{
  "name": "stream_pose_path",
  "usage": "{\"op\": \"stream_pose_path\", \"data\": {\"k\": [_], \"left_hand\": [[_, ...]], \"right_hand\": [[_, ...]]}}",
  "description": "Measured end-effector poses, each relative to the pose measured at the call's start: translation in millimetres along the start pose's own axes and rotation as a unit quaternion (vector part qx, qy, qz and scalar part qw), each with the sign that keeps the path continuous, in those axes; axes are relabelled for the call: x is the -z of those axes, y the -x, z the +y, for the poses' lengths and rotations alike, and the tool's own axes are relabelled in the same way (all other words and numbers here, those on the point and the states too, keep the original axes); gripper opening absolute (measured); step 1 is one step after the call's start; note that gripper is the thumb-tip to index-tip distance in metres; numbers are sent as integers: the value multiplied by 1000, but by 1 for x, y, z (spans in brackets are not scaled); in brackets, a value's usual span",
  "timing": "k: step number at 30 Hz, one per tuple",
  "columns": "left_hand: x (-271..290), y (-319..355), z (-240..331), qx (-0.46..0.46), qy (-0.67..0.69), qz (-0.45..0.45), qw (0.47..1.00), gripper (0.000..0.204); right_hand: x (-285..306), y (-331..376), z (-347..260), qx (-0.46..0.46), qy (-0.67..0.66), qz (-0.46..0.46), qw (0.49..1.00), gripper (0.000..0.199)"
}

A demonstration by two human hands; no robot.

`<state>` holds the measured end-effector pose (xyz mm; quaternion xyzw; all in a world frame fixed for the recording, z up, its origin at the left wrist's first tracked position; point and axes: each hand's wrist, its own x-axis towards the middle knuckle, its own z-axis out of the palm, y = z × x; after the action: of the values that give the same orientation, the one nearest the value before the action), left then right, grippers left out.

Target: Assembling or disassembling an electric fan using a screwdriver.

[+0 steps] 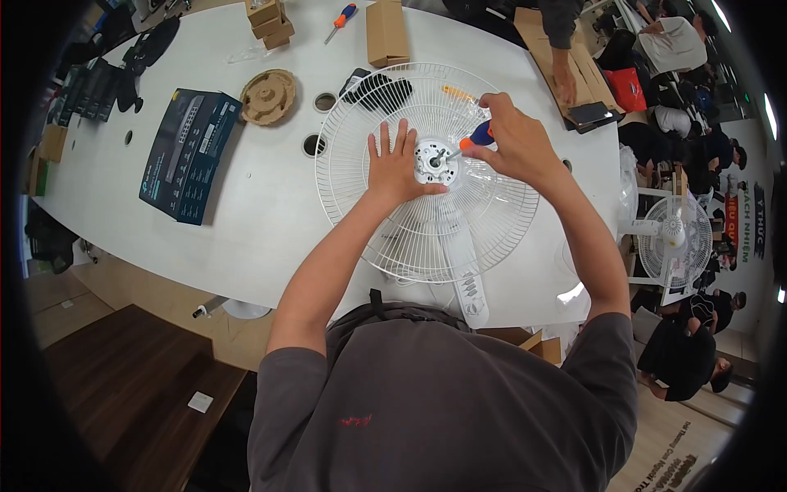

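A round white wire fan guard [361, 221] lies over a white fan body whose base [469, 299] points toward me. My left hand [395, 168] rests flat on the guard, fingers spread, beside the hub [434, 164]. My right hand [520, 139] is closed around a blue and orange screwdriver [478, 138]. Its shaft slants down left to the hub plate, close to the metal motor shaft in the middle. Whether the tip sits in a screw I cannot tell.
On the white table [270, 180] are a dark printed box [190, 156], a moulded cardboard piece [269, 97], small brown boxes [269, 20], a long carton [387, 33] and another screwdriver [340, 22]. A co-worker's hand [564, 84] touches flattened cardboard [545, 41]. Another fan [676, 238] stands at right.
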<state>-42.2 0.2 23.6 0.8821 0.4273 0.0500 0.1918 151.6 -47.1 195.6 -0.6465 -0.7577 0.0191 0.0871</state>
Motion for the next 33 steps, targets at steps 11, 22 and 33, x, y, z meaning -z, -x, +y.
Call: {"op": "stream_pose_path", "data": {"k": [11,22,33], "left_hand": [[1,-2,0,8,-12,-4,1000,141],[3,-2,2,7,-4,-8,1000,140],[3,-1,2,8,-12,-10,1000,140]], "right_hand": [[1,-14,-8,-106,65,-173,977,56],[-5,-6,22,157,-46,-56,985,49],[1,-3,20,134,-48,-18,990,59]]}}
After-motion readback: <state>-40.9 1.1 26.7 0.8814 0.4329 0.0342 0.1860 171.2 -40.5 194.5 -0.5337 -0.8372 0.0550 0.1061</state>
